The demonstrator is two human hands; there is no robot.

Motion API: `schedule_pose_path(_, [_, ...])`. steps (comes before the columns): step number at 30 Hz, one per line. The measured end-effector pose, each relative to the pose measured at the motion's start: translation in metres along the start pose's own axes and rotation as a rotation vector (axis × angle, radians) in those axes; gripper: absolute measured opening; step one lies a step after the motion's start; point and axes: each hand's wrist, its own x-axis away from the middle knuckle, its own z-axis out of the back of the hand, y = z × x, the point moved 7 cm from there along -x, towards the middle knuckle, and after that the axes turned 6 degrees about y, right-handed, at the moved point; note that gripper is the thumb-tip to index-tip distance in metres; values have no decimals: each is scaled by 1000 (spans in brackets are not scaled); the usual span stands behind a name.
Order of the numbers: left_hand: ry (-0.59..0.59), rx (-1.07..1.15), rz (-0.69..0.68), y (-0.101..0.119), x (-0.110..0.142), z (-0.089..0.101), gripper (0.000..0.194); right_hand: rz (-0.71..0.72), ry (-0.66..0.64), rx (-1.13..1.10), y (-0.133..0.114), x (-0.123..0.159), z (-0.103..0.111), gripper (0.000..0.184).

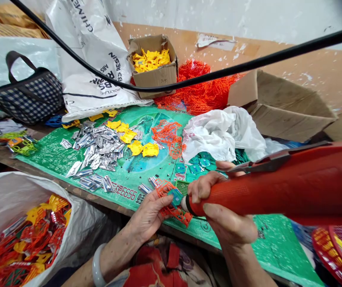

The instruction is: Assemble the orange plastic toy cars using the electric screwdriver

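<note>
My left hand (148,217) pinches an orange plastic lattice piece (171,203) with a small teal square part (176,196) set on it, at the near edge of the green mat (69,159). My right hand (218,211) is wrapped round the handle of a big red tool (278,187), whose tip points at the teal part. Silver metal clips (99,151) and yellow plastic parts (135,141) lie spread on the mat beyond my hands. More teal square parts (197,165) sit just past the right hand.
A white bag (24,235) of orange and yellow scrap stands at lower left. Behind are a crumpled white plastic bag (221,133), a cardboard box (155,59) of yellow parts, an orange lattice heap (200,91), an open carton (281,103), a checked handbag (27,95). A black cable (159,85) crosses overhead.
</note>
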Motion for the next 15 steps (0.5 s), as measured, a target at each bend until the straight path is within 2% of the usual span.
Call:
schedule_pose_path(6, [-36, -4, -10, -1, -1, 0, 25, 17, -24, 68, 5, 5, 1, 49])
schedule_pose_path(11, [-39, 15, -11, 1, -2, 1, 22, 10, 20, 87, 5, 8, 1, 55])
schedule_pose_path(15, [-44, 9, -15, 8, 2, -3, 28, -2, 23, 76, 0, 5, -4, 41])
